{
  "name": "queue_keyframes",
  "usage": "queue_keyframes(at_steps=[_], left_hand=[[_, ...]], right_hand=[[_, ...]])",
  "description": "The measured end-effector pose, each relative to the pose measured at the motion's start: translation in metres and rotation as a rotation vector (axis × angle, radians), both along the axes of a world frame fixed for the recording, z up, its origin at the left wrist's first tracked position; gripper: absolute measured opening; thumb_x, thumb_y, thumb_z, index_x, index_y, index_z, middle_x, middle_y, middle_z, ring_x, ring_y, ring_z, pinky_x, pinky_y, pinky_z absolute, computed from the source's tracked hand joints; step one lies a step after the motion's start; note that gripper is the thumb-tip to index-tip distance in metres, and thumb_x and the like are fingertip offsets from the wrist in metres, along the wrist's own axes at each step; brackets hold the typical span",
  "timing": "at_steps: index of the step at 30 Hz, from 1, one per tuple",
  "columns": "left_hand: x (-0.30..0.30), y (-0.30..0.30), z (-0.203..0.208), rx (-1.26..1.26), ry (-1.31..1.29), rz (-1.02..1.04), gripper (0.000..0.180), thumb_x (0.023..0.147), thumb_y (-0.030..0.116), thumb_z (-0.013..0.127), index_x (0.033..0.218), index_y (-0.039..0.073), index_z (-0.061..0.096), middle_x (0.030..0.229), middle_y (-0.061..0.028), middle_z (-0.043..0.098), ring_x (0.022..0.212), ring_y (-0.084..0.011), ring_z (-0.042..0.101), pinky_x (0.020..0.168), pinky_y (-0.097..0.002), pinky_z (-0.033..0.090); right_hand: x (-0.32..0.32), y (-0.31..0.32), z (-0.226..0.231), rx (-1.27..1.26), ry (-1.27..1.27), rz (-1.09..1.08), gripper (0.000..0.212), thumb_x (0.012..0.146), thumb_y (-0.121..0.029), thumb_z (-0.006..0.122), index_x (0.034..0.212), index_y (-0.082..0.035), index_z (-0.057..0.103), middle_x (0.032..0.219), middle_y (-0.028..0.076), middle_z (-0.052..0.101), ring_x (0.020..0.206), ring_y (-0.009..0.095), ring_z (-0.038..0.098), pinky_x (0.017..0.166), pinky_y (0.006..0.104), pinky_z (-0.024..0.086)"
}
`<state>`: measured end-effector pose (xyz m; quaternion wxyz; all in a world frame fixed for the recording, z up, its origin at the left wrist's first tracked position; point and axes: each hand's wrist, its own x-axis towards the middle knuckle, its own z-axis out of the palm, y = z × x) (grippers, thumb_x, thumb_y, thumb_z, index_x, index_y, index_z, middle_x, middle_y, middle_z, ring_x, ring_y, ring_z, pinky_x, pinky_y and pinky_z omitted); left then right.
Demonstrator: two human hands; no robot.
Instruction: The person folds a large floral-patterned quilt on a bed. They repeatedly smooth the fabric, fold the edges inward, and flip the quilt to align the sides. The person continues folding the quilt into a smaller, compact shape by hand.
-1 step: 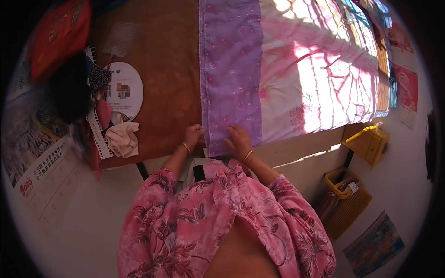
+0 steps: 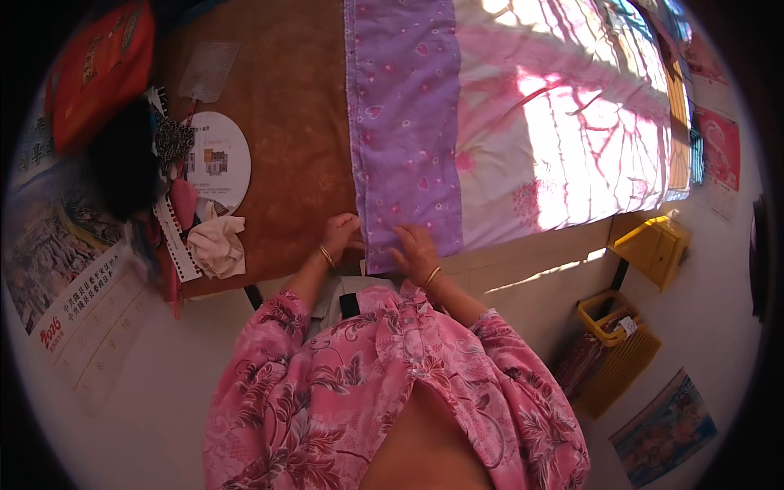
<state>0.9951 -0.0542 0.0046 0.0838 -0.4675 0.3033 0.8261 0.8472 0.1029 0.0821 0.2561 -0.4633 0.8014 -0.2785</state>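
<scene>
Mostly flat, the purple flowered cloth (image 2: pixel 408 122) runs as a long band across the table or bed, its near end hanging at the edge right in front of the person. Its left border looks straight and seems to be layered; judging by that, most of the length is already laid out, and what seems left is the near end, where both hands are at work. The pink-and-white cloth (image 2: pixel 494 184) joining it on the right shows soft creases and strong sunlight.

The left hand (image 2: pixel 345 232) sits just beside the band's left border, fingers curled toward it; whether they pinch the fabric cannot be told. The right hand (image 2: pixel 416 251) rests palm down on the near end, loosely open, thumb apart from the fingers, so the cloth lies beneath it and runs away ahead of both hands.

Left of the band spreads a brown cover (image 2: pixel 298 122). Farther left on it lie a crumpled cream cloth (image 2: pixel 216 247), a round white fan (image 2: pixel 224 163) and a pale fly swatter (image 2: pixel 209 72), with a red bag (image 2: pixel 106 69) beyond. Off to the right, well apart, are a yellow dustpan (image 2: pixel 660 249) and a yellow basket (image 2: pixel 600 333).
</scene>
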Motion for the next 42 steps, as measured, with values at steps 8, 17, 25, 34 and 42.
queue_keyframes(at_steps=[8, 17, 25, 34, 42], left_hand=[[0.007, 0.007, 0.015, -0.092, -0.068, -0.413, 0.01, 0.088, 0.01, 0.054, 0.09, 0.002, 0.06, 0.079, -0.0074, 0.064, 0.067, -0.0168, 0.065, 0.06, -0.0297, 0.056], [-0.062, -0.049, 0.026, -0.536, 0.035, -0.25, 0.024, 0.087, 0.007, 0.054, 0.109, -0.002, 0.057, 0.083, -0.007, 0.063, 0.063, -0.0119, 0.06, 0.052, -0.0229, 0.051], [-0.16, -0.126, -0.027, -1.144, 0.03, -0.055, 0.048, 0.074, 0.008, 0.067, 0.119, 0.001, 0.051, 0.084, -0.0092, 0.061, 0.074, -0.0168, 0.059, 0.068, -0.0295, 0.049], [-0.162, -0.168, -0.024, -1.282, 0.204, -0.228, 0.017, 0.075, -0.001, 0.063, 0.091, 0.004, 0.065, 0.072, -0.0066, 0.059, 0.067, -0.015, 0.057, 0.064, -0.0269, 0.047], [-0.155, -0.18, -0.021, -1.312, 0.258, -0.483, 0.021, 0.072, -0.001, 0.06, 0.092, 0.005, 0.065, 0.079, -0.0123, 0.059, 0.073, -0.0248, 0.059, 0.069, -0.034, 0.048]], right_hand=[[0.025, -0.014, -0.001, 0.12, -0.139, -0.056, 0.044, 0.073, -0.027, 0.07, 0.109, -0.007, 0.055, 0.098, 0.014, 0.055, 0.092, 0.033, 0.055, 0.076, 0.0413, 0.045], [0.031, -0.026, -0.018, 0.299, 0.027, -0.062, 0.036, 0.071, -0.033, 0.072, 0.094, -0.009, 0.057, 0.089, 0.011, 0.053, 0.084, 0.029, 0.055, 0.072, 0.0398, 0.045], [0.046, -0.033, -0.025, 0.335, -0.007, -0.219, 0.03, 0.073, -0.034, 0.07, 0.079, -0.008, 0.056, 0.08, 0.013, 0.057, 0.073, 0.031, 0.059, 0.066, 0.0413, 0.046], [0.057, -0.019, -0.037, 0.144, 0.024, -0.267, 0.009, 0.077, -0.012, 0.059, 0.078, -0.007, 0.052, 0.076, 0.012, 0.054, 0.072, 0.031, 0.057, 0.062, 0.042, 0.047], [0.064, -0.022, -0.032, 0.191, 0.04, -0.285, 0.016, 0.077, -0.016, 0.064, 0.086, -0.007, 0.054, 0.081, 0.012, 0.052, 0.073, 0.032, 0.056, 0.062, 0.042, 0.045]])
